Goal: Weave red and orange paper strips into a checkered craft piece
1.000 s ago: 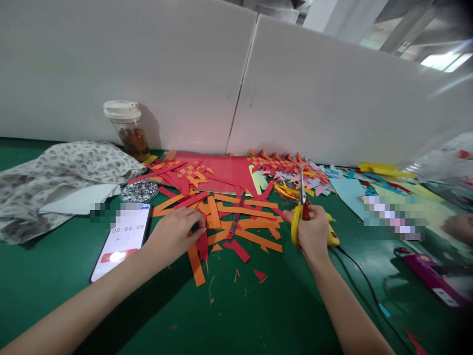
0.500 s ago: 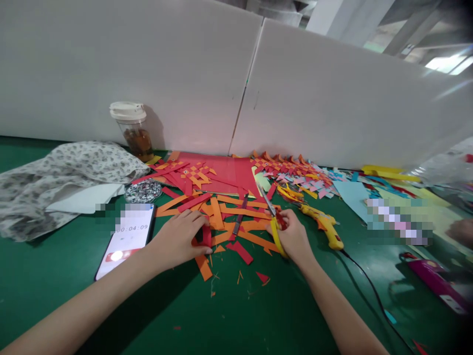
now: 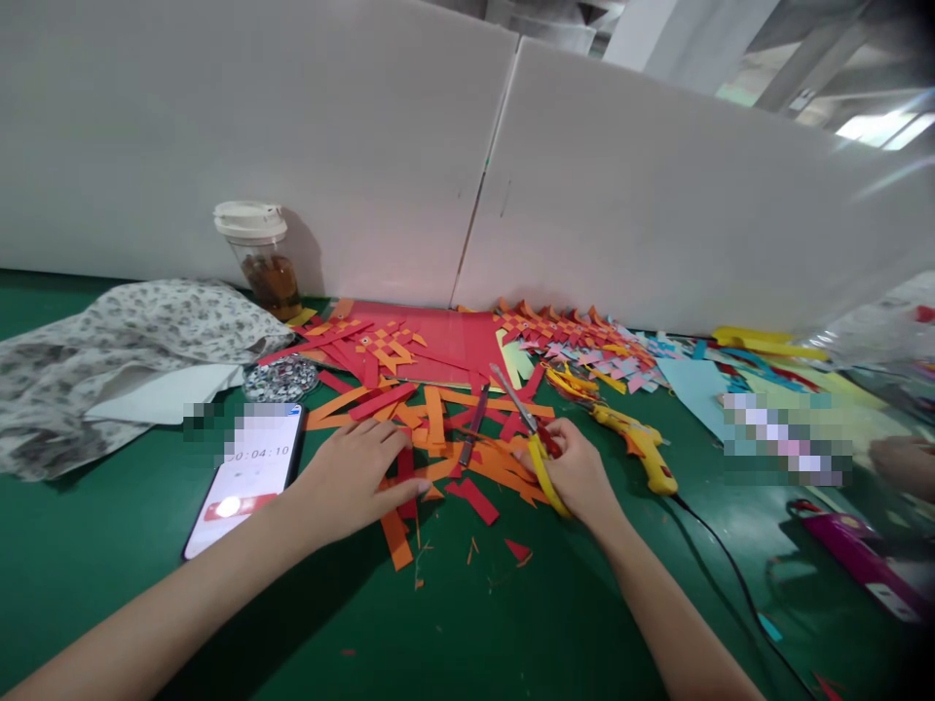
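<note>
My right hand point(image 3: 574, 467) is closed around the yellow and red handles of a pair of scissors point(image 3: 542, 448), whose blades point up and away to the left. The blades hover over orange paper strips point(image 3: 504, 462) heaped in the middle of the table. My left hand point(image 3: 365, 477) is at the left side of this heap, palm down, thumb stretched apart from the fingers. A red paper strip point(image 3: 407, 504) lies under it, between thumb and fingertips, partly hidden. Between the hands, a dark, narrow cutter knife point(image 3: 475, 424) rests on the strips.
A phone point(image 3: 244, 477) showing a timer lies left, near a patterned cloth point(image 3: 146, 336) and a lidded cup point(image 3: 259, 258). Woven paper fish point(image 3: 387, 343) sit on a red sheet point(image 3: 445, 341). Right are a yellow glue gun point(image 3: 643, 448), its cord, and another person's hand point(image 3: 902, 467).
My left thumb has spread away from the fingers, and the red strip has straightened beneath that hand. The scissors have shifted slightly left, with blades lower.
</note>
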Demonstrator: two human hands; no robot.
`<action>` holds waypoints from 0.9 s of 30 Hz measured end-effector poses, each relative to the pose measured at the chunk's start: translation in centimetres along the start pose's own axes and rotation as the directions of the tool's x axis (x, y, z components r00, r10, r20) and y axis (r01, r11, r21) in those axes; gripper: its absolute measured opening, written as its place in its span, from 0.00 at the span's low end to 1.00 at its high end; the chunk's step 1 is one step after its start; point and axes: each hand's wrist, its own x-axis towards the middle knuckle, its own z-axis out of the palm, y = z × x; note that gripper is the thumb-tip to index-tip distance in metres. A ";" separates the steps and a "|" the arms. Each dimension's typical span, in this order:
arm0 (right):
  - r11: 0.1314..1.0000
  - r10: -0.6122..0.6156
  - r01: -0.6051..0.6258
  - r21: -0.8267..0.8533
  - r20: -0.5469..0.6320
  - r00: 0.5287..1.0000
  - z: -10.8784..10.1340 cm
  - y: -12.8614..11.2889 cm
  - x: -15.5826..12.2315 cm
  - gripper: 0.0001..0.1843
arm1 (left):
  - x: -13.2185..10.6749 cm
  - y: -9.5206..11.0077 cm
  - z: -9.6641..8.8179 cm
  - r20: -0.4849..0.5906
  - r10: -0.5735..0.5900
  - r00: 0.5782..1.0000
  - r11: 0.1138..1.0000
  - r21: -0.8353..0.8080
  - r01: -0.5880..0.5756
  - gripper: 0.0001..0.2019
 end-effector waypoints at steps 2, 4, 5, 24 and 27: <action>1.000 -0.019 0.019 -0.014 0.049 0.999 0.1 -0.2 -0.1 0.20 | 0.1 0.1 0.0 -0.025 0.005 1.000 1.000 0.006 -0.004 0.19; 0.999 -0.039 0.040 -0.021 0.060 0.997 0.0 -0.3 -0.2 0.20 | 0.2 0.0 0.0 -0.057 0.007 0.998 1.000 0.005 -0.007 0.14; 0.999 -0.036 0.035 0.012 0.074 0.997 0.0 -0.3 -0.2 0.21 | 0.2 0.0 0.0 -0.071 0.009 0.997 1.000 0.004 -0.009 0.13; 0.845 0.068 -0.265 0.465 0.399 0.915 -1.1 -1.2 -0.8 0.22 | -0.1 1.6 1.9 0.023 0.160 0.987 0.987 -0.011 -0.160 0.21; 0.808 0.112 -0.217 0.549 0.218 0.969 -1.1 -0.7 -0.1 0.22 | 0.1 1.1 0.4 -0.026 0.115 0.993 0.993 0.036 -0.115 0.21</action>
